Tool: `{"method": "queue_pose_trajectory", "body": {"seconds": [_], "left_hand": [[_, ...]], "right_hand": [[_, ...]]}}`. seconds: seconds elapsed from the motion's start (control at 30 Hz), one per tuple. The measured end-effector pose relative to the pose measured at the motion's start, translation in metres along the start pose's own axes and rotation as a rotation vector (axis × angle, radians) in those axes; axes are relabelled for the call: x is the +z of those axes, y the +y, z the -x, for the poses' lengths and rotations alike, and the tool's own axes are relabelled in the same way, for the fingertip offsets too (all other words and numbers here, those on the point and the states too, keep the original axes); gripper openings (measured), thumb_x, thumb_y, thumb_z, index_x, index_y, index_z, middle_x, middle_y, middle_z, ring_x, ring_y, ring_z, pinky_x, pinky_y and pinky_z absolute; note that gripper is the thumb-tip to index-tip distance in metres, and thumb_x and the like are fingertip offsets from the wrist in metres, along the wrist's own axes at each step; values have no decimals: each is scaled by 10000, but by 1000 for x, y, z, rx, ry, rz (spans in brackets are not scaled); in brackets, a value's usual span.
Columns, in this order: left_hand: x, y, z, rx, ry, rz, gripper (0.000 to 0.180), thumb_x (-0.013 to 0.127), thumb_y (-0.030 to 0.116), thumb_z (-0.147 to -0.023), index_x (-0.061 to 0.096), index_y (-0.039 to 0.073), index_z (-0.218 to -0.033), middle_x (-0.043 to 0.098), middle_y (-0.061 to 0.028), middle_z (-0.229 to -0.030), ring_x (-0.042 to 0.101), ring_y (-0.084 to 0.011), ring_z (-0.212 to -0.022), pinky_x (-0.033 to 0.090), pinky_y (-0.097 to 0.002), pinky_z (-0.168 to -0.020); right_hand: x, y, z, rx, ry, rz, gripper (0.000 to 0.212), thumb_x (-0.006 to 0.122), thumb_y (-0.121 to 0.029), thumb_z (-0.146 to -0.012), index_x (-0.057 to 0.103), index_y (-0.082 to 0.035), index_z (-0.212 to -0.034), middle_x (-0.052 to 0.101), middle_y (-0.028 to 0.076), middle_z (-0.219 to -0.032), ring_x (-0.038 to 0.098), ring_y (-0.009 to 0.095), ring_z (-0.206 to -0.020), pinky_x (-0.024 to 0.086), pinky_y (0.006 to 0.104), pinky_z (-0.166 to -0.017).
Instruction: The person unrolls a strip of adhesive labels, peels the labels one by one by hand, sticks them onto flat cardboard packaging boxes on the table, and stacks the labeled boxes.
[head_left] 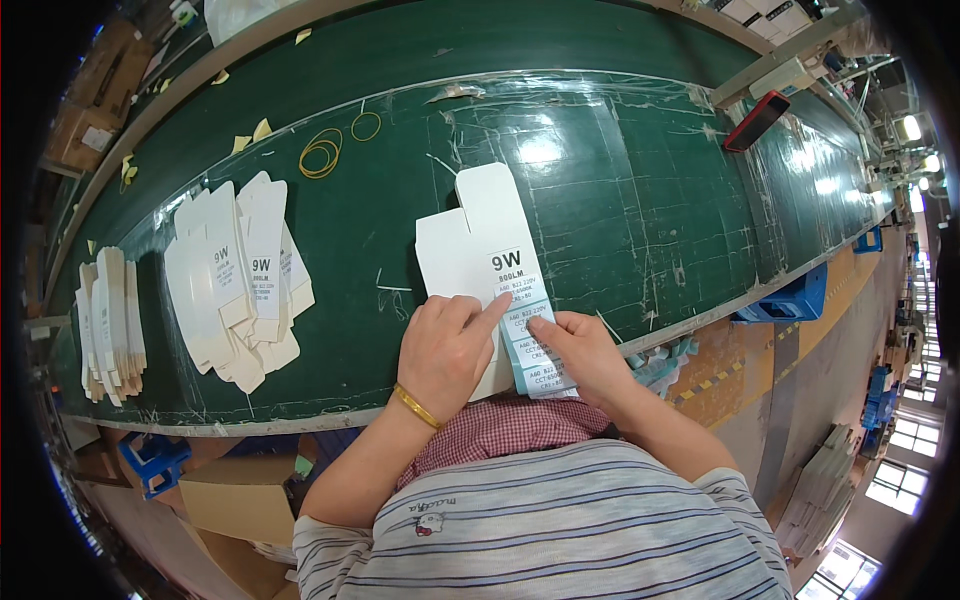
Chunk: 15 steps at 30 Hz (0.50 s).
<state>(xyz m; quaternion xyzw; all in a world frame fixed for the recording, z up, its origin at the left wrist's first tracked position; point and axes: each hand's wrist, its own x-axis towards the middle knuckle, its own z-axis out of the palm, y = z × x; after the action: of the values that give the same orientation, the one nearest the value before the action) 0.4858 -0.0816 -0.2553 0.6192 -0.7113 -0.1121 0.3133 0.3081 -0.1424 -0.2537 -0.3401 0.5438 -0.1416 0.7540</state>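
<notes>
A flat, unfolded white carton (455,262) lies on the green bench in front of me, with dark print and a small white label (518,285) on its right part. My left hand (445,345) rests on the carton. Its index finger is stretched onto the label's lower edge, and the other fingers are loosely bent, gripping nothing visible. In my right hand (585,355), a strip of printed labels on light-blue backing (540,378) is pinched between thumb and fingers. The strip overlaps the carton's right edge just below the label. My left hand covers part of the carton.
Left on the bench lie a fanned pile of flat cartons (205,275) and a neater stack (112,330). Yellow rubber bands (320,155) lie farther back. A red-and-black phone-like object (755,121) is at the far right. Blue plastic stools (790,295) stand beyond the bench edge.
</notes>
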Motion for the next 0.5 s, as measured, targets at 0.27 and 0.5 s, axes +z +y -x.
{"method": "queue_pose_trajectory", "body": {"seconds": [0.27,0.5], "left_hand": [[-1,3,-5,-5,-26,-21,387,647,-3,-708,667,67,-1088,552,-59,-905,518,-225,-774,446,-341,-699],[-6,5,-13,21,-83,-66,404,633,32,-720,639,73,-1122,557,-45,-959,520,-218,-785,461,-334,-706]], "right_hand": [[-2,0,-1,13,-15,-17,232,568,-155,-936,631,61,-991,675,75,-848,618,85,-676,507,222,-582],[-3,2,-3,8,-26,-3,220,566,-154,-937,632,54,-963,671,67,-823,612,81,-640,502,223,-546]]}}
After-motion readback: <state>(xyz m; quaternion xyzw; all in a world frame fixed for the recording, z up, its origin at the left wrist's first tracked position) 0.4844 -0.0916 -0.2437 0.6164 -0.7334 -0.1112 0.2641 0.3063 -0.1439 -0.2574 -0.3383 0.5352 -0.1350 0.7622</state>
